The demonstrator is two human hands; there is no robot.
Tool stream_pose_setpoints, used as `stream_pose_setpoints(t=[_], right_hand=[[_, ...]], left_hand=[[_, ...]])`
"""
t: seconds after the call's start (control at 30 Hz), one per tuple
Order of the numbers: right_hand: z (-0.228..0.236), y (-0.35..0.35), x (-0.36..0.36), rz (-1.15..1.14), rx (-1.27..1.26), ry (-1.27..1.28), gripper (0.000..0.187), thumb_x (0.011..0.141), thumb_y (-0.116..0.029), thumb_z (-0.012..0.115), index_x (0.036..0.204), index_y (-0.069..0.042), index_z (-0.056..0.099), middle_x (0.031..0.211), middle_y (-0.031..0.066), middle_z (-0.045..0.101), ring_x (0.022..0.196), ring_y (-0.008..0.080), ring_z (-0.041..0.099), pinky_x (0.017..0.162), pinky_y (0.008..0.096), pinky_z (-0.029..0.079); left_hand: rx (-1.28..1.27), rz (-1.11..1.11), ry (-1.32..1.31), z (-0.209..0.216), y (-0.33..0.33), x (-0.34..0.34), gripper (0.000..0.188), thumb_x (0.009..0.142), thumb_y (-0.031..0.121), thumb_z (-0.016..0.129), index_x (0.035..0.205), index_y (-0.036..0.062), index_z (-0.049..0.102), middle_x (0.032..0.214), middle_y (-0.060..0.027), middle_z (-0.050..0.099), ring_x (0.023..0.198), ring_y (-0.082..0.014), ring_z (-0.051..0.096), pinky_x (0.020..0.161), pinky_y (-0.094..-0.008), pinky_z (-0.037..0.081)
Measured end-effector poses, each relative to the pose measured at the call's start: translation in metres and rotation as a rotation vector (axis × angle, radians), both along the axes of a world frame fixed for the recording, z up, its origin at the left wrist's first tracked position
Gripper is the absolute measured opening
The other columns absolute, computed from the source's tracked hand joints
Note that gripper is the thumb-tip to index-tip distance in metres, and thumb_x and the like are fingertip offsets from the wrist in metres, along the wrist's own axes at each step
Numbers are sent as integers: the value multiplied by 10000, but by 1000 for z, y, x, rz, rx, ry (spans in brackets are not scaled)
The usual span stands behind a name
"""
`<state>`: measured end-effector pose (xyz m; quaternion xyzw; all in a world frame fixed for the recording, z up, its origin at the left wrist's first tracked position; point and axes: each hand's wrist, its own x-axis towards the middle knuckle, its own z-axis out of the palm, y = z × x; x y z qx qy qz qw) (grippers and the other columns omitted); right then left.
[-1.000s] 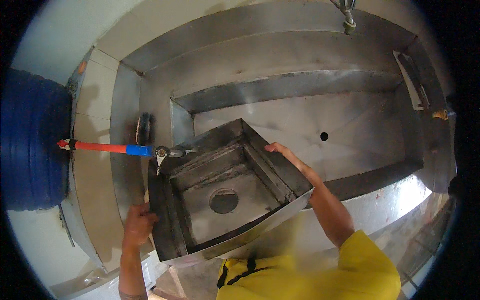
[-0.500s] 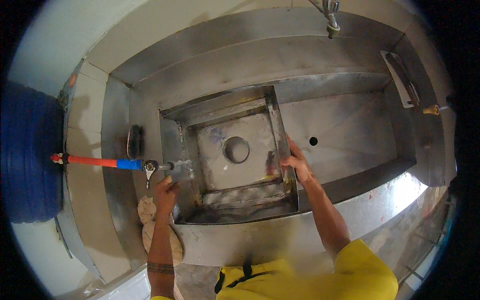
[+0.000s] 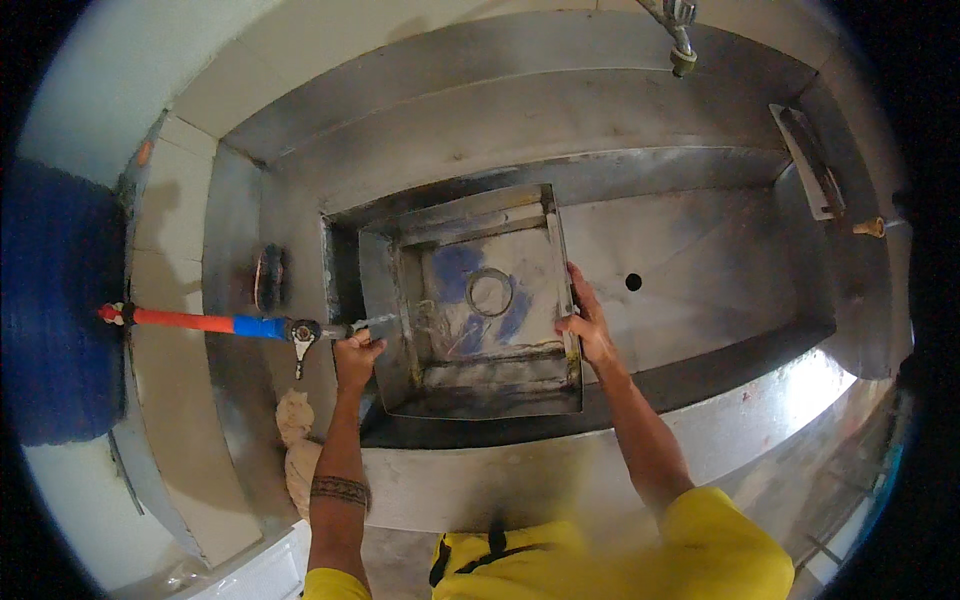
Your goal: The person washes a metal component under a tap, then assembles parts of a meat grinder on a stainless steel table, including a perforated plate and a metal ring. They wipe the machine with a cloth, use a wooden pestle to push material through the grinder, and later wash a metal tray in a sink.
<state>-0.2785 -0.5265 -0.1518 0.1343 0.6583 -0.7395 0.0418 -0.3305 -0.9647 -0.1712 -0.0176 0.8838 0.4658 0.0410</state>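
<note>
A square, open-topped sheet-metal box (image 3: pixel 405 375) sits low within the steel sink, slightly tilted, with a round hole in its floor. Blue and dark smears mark that floor. My right hand (image 3: pixel 590 325) grips the box's right wall, thumb over the rim and fingers on the outer side. At the left wall, my left hand (image 3: pixel 356 362) is closed around the edge, its fingertips partly hidden. Just above that hand, the end of a tap (image 3: pixel 303 335) on a red and blue pipe (image 3: pixel 190 321) lets water run onto the box's left side.
The steel sink (image 3: pixel 690 230) surrounds the box, with a small drain hole (image 3: pixel 633 282) at right. A dark brush (image 3: pixel 268 277) lies on the left ledge, near a beige cloth (image 3: pixel 300 455). A trowel (image 3: pixel 808 160) rests at the far right, below a wall faucet (image 3: pixel 681 45). A blue barrel (image 3: pixel 65 310) stands left.
The box has dropped deeper into the sink and its left side has shifted right. My left hand has moved up and right with it; my right hand has moved slightly.
</note>
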Motion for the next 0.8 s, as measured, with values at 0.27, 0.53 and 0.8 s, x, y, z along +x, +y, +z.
stream_pose_setpoints(t=[0.27, 0.53, 0.8], right_hand=[[-27, -1, 1, 18, -323, -16, 945, 712, -164, 622, 1584, -89, 264, 1220, 124, 551, 934, 215, 576, 747, 328, 523], [-10, 3, 8, -3, -278, -81, 915, 776, -181, 650, 1589, -121, 236, 1179, 117, 574, 1029, 251, 572, 804, 388, 527], [-29, 13, 4, -1, -254, -248, 817, 855, -198, 637, 1565, -106, 244, 1197, 127, 582, 1093, 260, 572, 963, 406, 469]], left_hand=[[-313, 13, 654, 18, 56, -58, 88, 921, 7, 667, 984, -50, 690, 837, -95, 706, 623, -193, 631, 550, -343, 524], [432, 261, -177, 55, 46, -59, 241, 998, 159, 606, 1191, 15, 631, 976, -120, 721, 704, -182, 691, 541, -246, 505], [196, 465, 617, 156, -9, 8, 298, 1068, 215, 439, 1239, 8, 569, 1182, -134, 632, 1097, -266, 603, 975, -417, 464]])
